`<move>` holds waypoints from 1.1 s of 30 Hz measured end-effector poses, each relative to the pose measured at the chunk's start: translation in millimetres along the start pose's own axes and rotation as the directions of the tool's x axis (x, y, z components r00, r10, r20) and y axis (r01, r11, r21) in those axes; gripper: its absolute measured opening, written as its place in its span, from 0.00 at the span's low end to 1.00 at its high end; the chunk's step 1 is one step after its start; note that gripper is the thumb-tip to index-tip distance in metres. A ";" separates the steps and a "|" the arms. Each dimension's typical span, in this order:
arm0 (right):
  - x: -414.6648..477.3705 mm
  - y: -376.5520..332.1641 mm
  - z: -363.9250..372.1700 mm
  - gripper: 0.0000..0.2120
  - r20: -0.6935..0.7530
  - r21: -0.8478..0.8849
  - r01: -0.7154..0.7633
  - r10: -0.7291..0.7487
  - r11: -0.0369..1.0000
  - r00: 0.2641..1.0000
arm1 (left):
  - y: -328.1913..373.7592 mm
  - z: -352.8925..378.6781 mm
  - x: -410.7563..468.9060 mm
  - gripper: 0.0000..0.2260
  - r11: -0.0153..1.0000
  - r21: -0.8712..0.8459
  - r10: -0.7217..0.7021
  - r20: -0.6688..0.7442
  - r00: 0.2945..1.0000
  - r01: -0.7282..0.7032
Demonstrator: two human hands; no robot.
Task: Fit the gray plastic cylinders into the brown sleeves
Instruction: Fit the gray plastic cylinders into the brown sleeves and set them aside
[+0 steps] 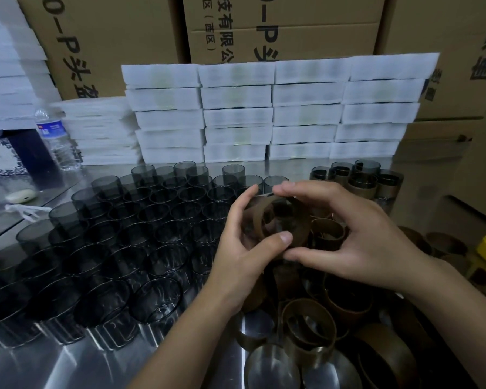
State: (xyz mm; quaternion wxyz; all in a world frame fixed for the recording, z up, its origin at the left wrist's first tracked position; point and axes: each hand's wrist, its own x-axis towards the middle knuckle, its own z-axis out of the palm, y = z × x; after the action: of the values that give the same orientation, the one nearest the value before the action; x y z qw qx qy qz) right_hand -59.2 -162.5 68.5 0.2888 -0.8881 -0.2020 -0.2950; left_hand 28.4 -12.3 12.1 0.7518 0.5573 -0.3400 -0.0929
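Brown sleeve (302, 224) clamped in fingers (281, 238) of left hand (244, 248), right hand (362, 237); cartons (101, 37) read "O-P".

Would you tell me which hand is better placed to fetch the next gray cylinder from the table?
Left, probably. The left hand sits beside the standing gray cylinders; the right hand is over the loose brown sleeves. Both grip a single sleeve.
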 end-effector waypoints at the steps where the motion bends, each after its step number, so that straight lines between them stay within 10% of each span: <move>1: 0.2 -0.1 -1.3 0.32 0.003 0.027 -0.028 0.028 0.999 1.000 | 0.2 0.0 -0.4 0.36 1.000 0.005 0.006 -0.002 1.000 -0.006; 11: 4.1 5.4 -2.3 0.29 0.134 0.343 -0.369 0.344 0.864 0.930 | 1.8 1.5 -1.2 0.33 0.999 0.008 0.034 -0.008 0.999 -0.034; 33: 3.9 13.3 -9.9 0.19 0.107 0.296 -0.277 0.256 0.914 0.961 | -2.1 1.1 -2.2 0.31 0.992 0.031 0.118 0.024 0.993 -0.119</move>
State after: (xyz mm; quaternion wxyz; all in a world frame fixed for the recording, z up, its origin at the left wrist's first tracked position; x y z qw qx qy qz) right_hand -53.3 -178.0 72.2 0.4545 -0.8606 -0.1319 -0.1881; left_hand 26.5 -12.8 9.4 0.7429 0.5474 -0.3822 -0.0488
